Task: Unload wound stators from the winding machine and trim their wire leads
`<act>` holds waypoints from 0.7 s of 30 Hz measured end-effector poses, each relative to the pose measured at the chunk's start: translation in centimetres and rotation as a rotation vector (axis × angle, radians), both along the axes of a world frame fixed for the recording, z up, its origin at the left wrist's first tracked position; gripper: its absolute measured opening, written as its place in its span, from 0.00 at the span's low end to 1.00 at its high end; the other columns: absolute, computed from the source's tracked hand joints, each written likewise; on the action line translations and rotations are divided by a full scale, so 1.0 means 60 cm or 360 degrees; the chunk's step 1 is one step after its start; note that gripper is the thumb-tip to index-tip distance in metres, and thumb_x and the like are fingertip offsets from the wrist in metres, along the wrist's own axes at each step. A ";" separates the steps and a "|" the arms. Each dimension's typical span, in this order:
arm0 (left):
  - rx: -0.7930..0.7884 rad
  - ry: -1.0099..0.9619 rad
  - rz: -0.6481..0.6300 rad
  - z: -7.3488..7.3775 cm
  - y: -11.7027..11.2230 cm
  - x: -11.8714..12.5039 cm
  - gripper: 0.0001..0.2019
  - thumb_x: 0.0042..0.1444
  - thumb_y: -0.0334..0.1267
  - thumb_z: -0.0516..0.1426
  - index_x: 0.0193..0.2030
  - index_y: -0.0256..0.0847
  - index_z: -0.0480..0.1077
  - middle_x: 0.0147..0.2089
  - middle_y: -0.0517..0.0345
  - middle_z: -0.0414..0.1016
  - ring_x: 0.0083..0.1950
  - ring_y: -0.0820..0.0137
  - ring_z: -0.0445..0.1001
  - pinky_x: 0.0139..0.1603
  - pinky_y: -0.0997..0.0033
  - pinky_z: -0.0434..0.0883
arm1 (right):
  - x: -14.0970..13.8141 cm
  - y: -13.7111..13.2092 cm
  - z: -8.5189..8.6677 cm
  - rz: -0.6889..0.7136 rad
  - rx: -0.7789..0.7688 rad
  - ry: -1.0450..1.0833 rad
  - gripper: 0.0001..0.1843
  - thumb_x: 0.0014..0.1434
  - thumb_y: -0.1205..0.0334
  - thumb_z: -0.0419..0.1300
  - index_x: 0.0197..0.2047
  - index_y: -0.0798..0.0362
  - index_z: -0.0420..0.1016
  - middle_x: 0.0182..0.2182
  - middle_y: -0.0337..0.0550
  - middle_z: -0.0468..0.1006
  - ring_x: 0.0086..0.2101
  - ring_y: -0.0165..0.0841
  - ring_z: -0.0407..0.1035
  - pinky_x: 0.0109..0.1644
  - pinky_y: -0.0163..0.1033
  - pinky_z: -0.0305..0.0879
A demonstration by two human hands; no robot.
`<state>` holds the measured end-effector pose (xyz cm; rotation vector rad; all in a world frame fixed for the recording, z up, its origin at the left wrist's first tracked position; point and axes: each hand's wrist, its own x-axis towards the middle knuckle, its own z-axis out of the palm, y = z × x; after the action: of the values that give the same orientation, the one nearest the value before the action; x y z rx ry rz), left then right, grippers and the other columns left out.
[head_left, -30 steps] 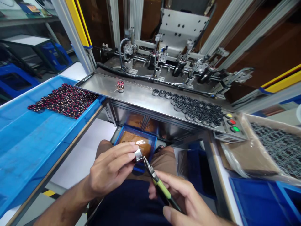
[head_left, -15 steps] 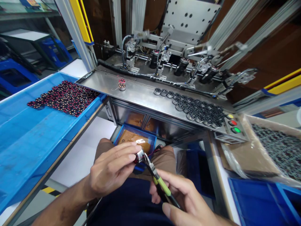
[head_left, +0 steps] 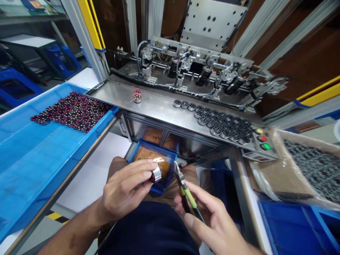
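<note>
Over my lap, my left hand (head_left: 127, 186) grips a small round motor stator (head_left: 156, 174) with a silvery ring and dark red windings. The fingers cover part of it. To its right, my right hand (head_left: 207, 212) holds cutting pliers (head_left: 183, 184) with green and black handles, their jaws pointing up and away from me. A gap separates the pliers from the stator. Below both hands, between my knees, sits a blue bin (head_left: 174, 160) with a brown lining. Two wound stators (head_left: 137, 97) stand on the metal ledge ahead.
Many wound stators (head_left: 77, 111) fill part of the blue tray (head_left: 32, 156) on the left. Rows of black-topped stators (head_left: 225, 122) cover the right of the metal ledge (head_left: 159, 106), beside a button box (head_left: 262, 138). Behind stands a winding machine (head_left: 202, 67); a lined carton (head_left: 281, 177) is at right.
The pliers have moved away from the stator, up and to the right. A red wire near the jaws no longer shows there. The machine's arms, blurred before, now look still and sharp.
</note>
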<state>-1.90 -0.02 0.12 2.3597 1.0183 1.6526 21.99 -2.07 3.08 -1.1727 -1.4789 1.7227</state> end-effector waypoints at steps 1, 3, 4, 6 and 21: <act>0.0026 0.0009 0.0008 -0.004 0.000 -0.002 0.32 0.47 0.16 0.63 0.59 0.37 0.63 0.51 0.45 0.80 0.51 0.63 0.80 0.53 0.58 0.80 | 0.005 -0.002 -0.005 -0.0026 -0.0011 0.0063 0.27 0.59 0.65 0.61 0.62 0.49 0.67 0.44 0.49 0.79 0.42 0.35 0.74 0.51 0.43 0.71; 0.0065 0.0066 0.0071 -0.010 -0.001 -0.005 0.33 0.47 0.18 0.64 0.60 0.39 0.63 0.52 0.47 0.79 0.51 0.63 0.80 0.52 0.59 0.81 | 0.013 -0.006 -0.014 -0.0042 -0.0031 0.0155 0.27 0.59 0.64 0.62 0.62 0.48 0.68 0.46 0.50 0.79 0.43 0.36 0.75 0.53 0.45 0.70; 0.0071 0.0106 0.0128 -0.012 -0.002 -0.007 0.32 0.48 0.19 0.65 0.60 0.41 0.64 0.52 0.49 0.78 0.51 0.64 0.80 0.52 0.60 0.81 | 0.016 -0.008 -0.017 -0.0040 -0.0050 0.0176 0.27 0.59 0.64 0.62 0.62 0.48 0.68 0.46 0.50 0.79 0.43 0.36 0.75 0.53 0.46 0.71; 0.0066 0.0176 0.0240 -0.012 -0.004 -0.008 0.28 0.49 0.22 0.65 0.57 0.43 0.68 0.51 0.52 0.79 0.49 0.65 0.80 0.50 0.64 0.81 | 0.019 -0.009 -0.020 -0.0047 -0.0076 0.0190 0.26 0.60 0.62 0.62 0.62 0.48 0.68 0.45 0.50 0.79 0.42 0.36 0.75 0.51 0.47 0.71; -0.1079 -0.1302 -0.0510 -0.041 0.015 -0.010 0.33 0.50 0.53 0.66 0.60 0.47 0.64 0.45 0.47 0.81 0.38 0.64 0.82 0.35 0.68 0.80 | 0.024 -0.011 -0.024 -0.0136 -0.0033 0.0144 0.25 0.59 0.55 0.62 0.60 0.48 0.71 0.41 0.51 0.79 0.36 0.38 0.74 0.44 0.44 0.72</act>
<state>-2.48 0.86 -2.35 1.1691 0.7817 1.5629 23.45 -2.75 1.66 -1.1372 -1.3411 1.7140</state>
